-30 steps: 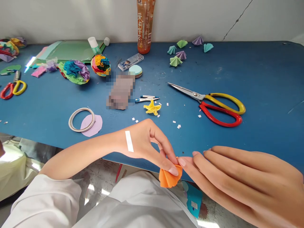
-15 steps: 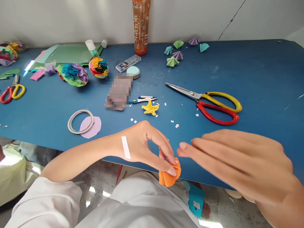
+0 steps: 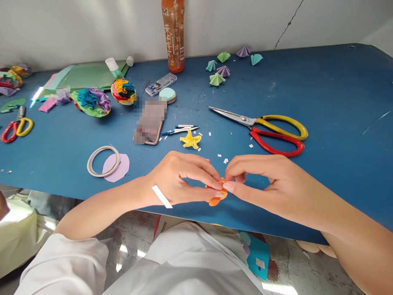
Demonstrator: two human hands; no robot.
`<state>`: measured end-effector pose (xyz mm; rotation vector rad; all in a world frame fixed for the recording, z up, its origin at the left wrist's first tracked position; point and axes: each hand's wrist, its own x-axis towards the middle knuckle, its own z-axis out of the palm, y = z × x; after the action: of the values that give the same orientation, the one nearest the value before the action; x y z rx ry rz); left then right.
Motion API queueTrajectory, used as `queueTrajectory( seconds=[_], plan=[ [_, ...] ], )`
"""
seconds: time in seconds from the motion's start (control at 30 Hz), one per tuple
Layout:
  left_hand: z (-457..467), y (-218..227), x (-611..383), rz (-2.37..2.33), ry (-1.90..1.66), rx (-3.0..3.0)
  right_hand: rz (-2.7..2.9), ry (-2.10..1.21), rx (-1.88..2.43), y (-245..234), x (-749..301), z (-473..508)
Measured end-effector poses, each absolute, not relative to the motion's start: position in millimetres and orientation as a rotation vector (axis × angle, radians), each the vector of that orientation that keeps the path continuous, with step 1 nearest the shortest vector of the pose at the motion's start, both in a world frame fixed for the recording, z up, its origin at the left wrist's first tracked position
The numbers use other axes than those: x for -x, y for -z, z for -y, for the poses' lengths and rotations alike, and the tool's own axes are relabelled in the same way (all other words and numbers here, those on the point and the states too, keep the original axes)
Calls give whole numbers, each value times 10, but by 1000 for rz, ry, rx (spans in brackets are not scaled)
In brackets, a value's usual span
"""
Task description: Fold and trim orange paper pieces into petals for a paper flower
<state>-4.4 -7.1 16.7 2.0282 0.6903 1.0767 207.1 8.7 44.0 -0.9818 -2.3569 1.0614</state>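
Note:
Between my two hands, just over the table's front edge, is a small folded piece of orange paper (image 3: pixel 217 200). My left hand (image 3: pixel 181 176) pinches it with thumb and fingers, covering much of it. From the other side, the thumb and fingertips of my right hand (image 3: pixel 267 184) close on its upper end. A strip of white tape (image 3: pixel 162 196) sticks to the back of my left wrist. Beyond my hands lie a yellow folded paper star (image 3: pixel 190 140) and several tiny white scraps (image 3: pixel 226 161). To the left, a roll of tape (image 3: pixel 89 162) overlaps a lilac paper circle (image 3: pixel 121 170).
Large scissors (image 3: pixel 276 131) with red and yellow handles lie behind my right hand. Farther back are a phone (image 3: pixel 150 121), a compass (image 3: pixel 181 130), a drink bottle (image 3: pixel 174 41), folded paper fans (image 3: pixel 217 79) and paper balls (image 3: pixel 92 101). Someone's pale clothing (image 3: pixel 18 237) shows at left.
My right hand has come in from the right and now pinches the orange paper. My left hand has lifted the paper slightly, away from my lap.

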Motion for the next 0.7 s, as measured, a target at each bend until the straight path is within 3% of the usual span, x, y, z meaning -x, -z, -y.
queueTrajectory(
  seconds=[0.27,0.7],
  plan=[
    [100,-230,43,-735,-1084,-1968,2249,-717,810,-345,-1998,-58],
    [90,-207,39,-880,-1095,-1767,2235,-683,766,-311,-1940,-13]
  ],
)
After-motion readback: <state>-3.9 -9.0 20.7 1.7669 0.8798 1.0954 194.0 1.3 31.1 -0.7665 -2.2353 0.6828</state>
